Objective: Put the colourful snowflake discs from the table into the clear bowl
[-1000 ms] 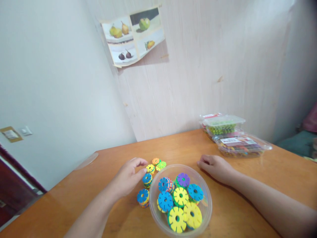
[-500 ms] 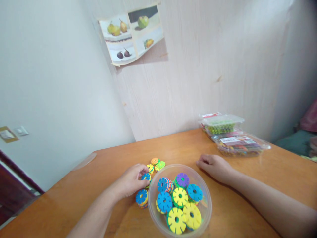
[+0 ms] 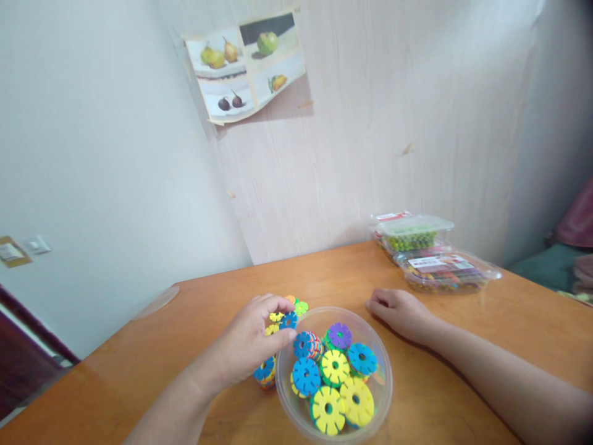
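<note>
Between the thumb and fingers of my left hand (image 3: pixel 252 337) is a blue notched disc (image 3: pixel 288 321), held at the left rim of a round clear tub (image 3: pixel 386 386). Stacks of notched discs in blue, yellow, purple and other colours fill the tub, with a yellow disc (image 3: pixel 356 402) at the near side. Left of the tub stands another stack topped by a blue disc (image 3: pixel 264 369), partly hidden by my hand. Loose discs, among them a green disc (image 3: pixel 301 308), lie behind it. My right hand (image 3: pixel 401 312) rests on the table with fingers curled; what they hold, if anything, is hidden.
Clear plastic boxes stand at the back right of the wooden table (image 3: pixel 324 272); a green-filled box (image 3: pixel 412 238) sits behind a labelled box (image 3: pixel 447 272). A clear lid (image 3: pixel 157 301) lies at the left table edge. Fruit pictures (image 3: pixel 250 65) hang on the wall.
My left hand has lifted a blue disc off a stack beside the tub and brought it up and right to the rim. A yellow disc now shows there. My right hand stays put.
</note>
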`<control>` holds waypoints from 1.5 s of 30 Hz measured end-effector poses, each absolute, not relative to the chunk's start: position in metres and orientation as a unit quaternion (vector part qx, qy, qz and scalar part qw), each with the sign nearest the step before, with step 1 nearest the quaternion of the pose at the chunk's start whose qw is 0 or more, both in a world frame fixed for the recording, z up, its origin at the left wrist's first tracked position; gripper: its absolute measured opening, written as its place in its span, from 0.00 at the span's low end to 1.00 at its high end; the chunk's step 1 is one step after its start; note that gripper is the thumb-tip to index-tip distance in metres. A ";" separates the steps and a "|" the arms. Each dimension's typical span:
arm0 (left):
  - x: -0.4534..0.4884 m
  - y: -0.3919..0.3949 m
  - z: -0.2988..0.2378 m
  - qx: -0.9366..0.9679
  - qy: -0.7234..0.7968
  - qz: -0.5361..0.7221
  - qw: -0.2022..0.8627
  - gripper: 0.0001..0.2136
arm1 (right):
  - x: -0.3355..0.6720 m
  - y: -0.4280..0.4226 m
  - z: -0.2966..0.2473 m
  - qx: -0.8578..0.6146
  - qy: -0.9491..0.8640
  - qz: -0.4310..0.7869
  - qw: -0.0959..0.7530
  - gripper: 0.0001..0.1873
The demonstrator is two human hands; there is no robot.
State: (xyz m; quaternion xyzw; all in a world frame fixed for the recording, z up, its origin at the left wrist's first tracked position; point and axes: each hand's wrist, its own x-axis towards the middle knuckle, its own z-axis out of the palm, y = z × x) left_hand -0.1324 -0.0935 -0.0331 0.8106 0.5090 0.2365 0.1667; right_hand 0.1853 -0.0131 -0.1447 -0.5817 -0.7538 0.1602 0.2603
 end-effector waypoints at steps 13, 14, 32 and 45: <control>-0.152 -0.093 -0.044 0.777 0.546 0.252 0.185 0.11 | 0.187 -0.011 -0.148 -0.579 -0.756 0.163 0.259 0.16; -0.154 -0.092 -0.045 0.777 0.548 0.248 0.187 0.11 | 0.187 -0.010 -0.148 -0.578 -0.757 0.163 0.260 0.16; -0.187 -0.107 -0.080 0.790 0.536 0.151 0.256 0.15 | 0.187 -0.011 -0.147 -0.580 -0.755 0.162 0.258 0.17; -0.148 -0.115 -0.030 0.795 0.521 0.259 0.171 0.12 | 0.185 -0.013 -0.145 -0.585 -0.751 0.155 0.263 0.17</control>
